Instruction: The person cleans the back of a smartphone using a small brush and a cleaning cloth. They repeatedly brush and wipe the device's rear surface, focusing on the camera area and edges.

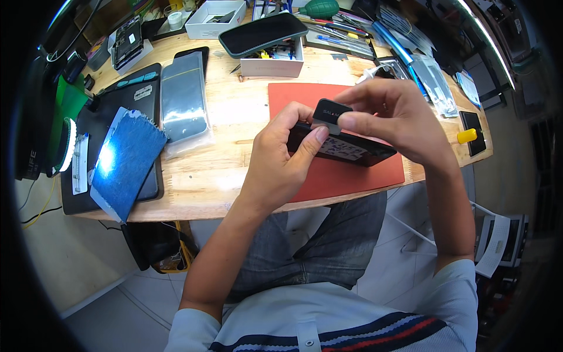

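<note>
My left hand grips a black smartphone by its left end, above a red mat. A pale sticker with handwriting covers part of the side facing me. Between the thumb and fingers of my right hand is a thin opening tool with a black handle that bears lettering. Its flat grey blade meets the phone's upper long edge near my left thumb. Whether the blade has entered a seam cannot be seen. My right fingertips are partly hidden behind the handle.
A white box with a phone across its top stands behind the mat. Plastic sleeves, a laptop and a blue cloth lie left. Several tools fill the back right. A yellow-capped item lies right.
</note>
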The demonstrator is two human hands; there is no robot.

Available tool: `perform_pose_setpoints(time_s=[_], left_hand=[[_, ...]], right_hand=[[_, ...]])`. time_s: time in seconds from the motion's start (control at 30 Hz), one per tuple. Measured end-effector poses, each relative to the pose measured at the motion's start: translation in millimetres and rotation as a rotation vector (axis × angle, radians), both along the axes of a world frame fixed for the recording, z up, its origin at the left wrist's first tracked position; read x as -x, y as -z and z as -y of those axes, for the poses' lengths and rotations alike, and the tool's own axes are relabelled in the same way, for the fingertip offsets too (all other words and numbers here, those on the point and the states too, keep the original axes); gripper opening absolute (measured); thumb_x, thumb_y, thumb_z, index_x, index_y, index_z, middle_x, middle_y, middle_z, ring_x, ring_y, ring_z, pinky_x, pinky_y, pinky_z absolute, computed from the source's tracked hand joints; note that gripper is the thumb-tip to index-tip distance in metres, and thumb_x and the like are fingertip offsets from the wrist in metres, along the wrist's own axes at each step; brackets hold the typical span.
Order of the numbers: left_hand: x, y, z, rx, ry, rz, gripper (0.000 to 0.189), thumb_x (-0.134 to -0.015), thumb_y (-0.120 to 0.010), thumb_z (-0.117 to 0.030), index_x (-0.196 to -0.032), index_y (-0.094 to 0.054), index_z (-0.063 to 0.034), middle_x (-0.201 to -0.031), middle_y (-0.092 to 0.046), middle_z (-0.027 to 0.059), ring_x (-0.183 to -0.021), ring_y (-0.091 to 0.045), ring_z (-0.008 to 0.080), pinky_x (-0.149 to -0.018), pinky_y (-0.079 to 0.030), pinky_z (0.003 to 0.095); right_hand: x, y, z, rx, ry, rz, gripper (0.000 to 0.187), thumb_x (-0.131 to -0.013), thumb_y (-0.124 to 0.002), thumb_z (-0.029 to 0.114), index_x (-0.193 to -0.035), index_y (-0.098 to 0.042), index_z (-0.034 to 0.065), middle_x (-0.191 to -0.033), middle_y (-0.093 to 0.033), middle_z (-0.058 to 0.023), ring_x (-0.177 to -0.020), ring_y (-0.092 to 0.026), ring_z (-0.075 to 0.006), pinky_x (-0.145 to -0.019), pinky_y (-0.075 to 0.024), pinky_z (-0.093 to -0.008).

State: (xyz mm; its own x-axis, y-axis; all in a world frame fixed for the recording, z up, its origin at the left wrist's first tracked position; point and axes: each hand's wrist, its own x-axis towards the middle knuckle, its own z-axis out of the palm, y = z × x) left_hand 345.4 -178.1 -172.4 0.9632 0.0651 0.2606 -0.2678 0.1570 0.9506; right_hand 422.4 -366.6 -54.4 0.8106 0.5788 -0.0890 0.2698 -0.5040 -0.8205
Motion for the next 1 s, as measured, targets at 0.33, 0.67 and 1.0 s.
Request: perform_pose_setpoints(time_s=[0.33,0.67,1.0], left_hand=[[-2.1,-3.4,4.4,-0.029,-0.046,-0.024,0.014,-0.105,-0.069,-0.015,-0.106,-0.062,-0.0035,-0.086,-0.065,0.0007,-0.081,-0.059,0.0064,-0.073,-0.05,0.0249],[9.6,-2.4,3.4,-0.131,-0.035,0.025,0.018,-0.103,-0.069,-0.012,-0.114,-0.059,-0.0018,-0.099,-0.064,0.0132,-0.089,-0.065,0.0235,-0.08,-0.052,0.035],[11.5,6.9,1.9,-0.2,-0.024,0.137,0.019,-0.105,-0.067,-0.013,-0.117,-0.059,-0.0014,-0.104,-0.063,0.0105,-0.097,-0.066,0.0182,-0.085,-0.053,0.0326]], right_hand=[[-0.2,0.1,14.3,-0.046,-0.039,0.26,0.03,-0.095,-0.082,0.016,-0.117,-0.076,-0.0036,-0.099,-0.078,-0.0083,-0.089,-0.073,-0.013,-0.074,-0.06,-0.0287],[37.8,2.8,-4.6,0.154,-0.126,0.637,0.01,-0.092,-0.077,0.002,-0.101,-0.075,-0.0021,-0.083,-0.07,-0.0121,-0.074,-0.071,-0.0242,-0.068,-0.0603,-0.0344],[41.7,9.5,-2.0,0.072,-0.115,0.505,0.01,-0.091,-0.077,0.003,-0.099,-0.074,-0.0024,-0.084,-0.068,-0.0124,-0.071,-0.069,-0.0248,-0.06,-0.054,-0.0365]])
